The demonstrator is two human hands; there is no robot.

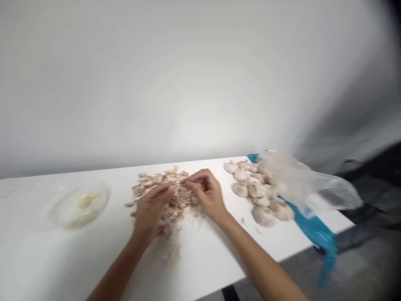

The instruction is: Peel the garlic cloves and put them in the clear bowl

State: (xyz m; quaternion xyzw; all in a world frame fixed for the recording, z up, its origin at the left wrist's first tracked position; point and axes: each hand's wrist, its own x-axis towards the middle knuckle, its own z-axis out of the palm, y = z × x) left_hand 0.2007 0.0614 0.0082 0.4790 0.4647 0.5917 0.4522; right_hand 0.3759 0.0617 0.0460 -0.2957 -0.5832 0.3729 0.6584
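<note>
My right hand (208, 194) is closed around a small knife (200, 179) with a dark handle; its thin blade points left toward my other hand. My left hand (152, 209) has its fingers pinched together close to the blade tip, and blur hides what lies between them. Beneath both hands spreads a pile of loose garlic cloves and papery skins (147, 184). On the left, a clear bowl (108, 196) holds a few pale yellow peeled garlic cloves (86, 200). Whole garlic bulbs (257, 190) are heaped to the right of my right hand.
A clear plastic bag (332, 190) lies behind and right of the bulbs, with a blue plastic bag (316, 228) hanging over the table's front right edge. The white table (206, 259) meets a pale wall (188, 83) at the back. Small skin scraps (257, 230) lie near the bulbs.
</note>
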